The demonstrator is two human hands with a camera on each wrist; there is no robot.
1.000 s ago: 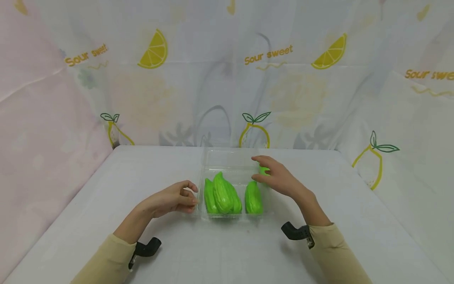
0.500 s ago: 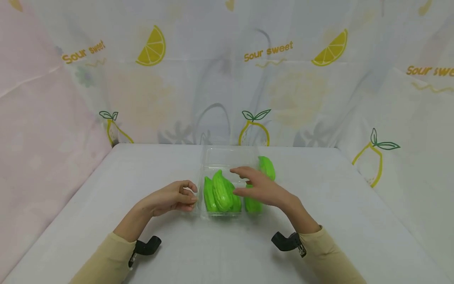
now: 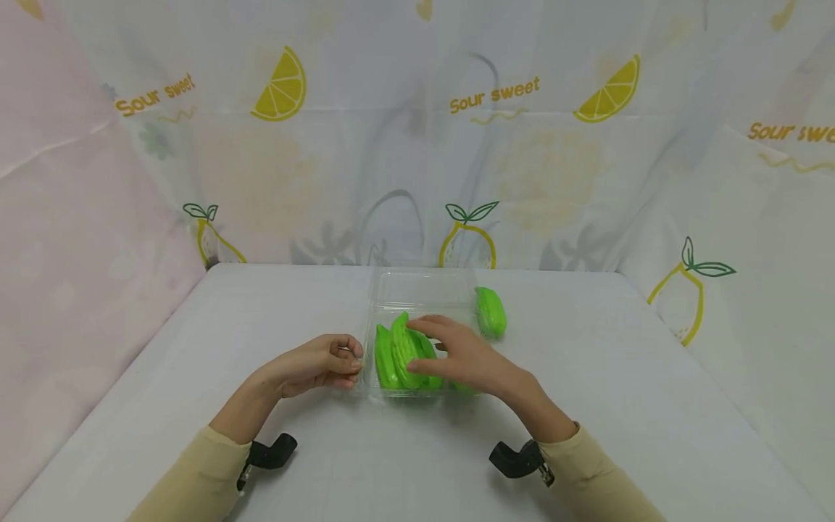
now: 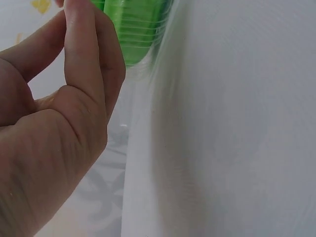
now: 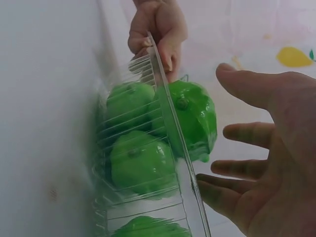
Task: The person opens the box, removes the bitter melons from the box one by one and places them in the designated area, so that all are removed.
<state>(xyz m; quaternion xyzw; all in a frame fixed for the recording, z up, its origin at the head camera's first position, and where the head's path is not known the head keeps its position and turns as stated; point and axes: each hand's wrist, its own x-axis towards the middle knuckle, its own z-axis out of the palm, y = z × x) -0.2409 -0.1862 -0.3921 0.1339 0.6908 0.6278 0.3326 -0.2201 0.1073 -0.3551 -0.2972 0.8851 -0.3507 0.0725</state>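
A clear plastic clamshell box (image 3: 391, 397) holds several shiny green ribbed gourds, one (image 3: 402, 348) lying on top of the others. My left hand (image 3: 317, 368) pinches the box's left rim between thumb and fingers. Over the box, my right hand (image 3: 463, 355) has its thumb and fingers spread beside the top gourd. In the right wrist view, that top gourd (image 5: 190, 121) rises above the box rim, and a gap shows between it and the right fingertips. The right hand hides most of the gourd at the box's right side in the head view.
Another green gourd (image 3: 491, 313) lies on the white tabletop (image 3: 561, 312), right of the box. The box's open lid (image 3: 424, 288) lies back towards the printed cloth wall (image 3: 417, 159). Black wrist cameras sit on both sleeves.
My right hand has moved left and slightly down from near the gourd outside the box to the stacked gourds, uncovering that outside gourd. My left hand stays at the box rim.
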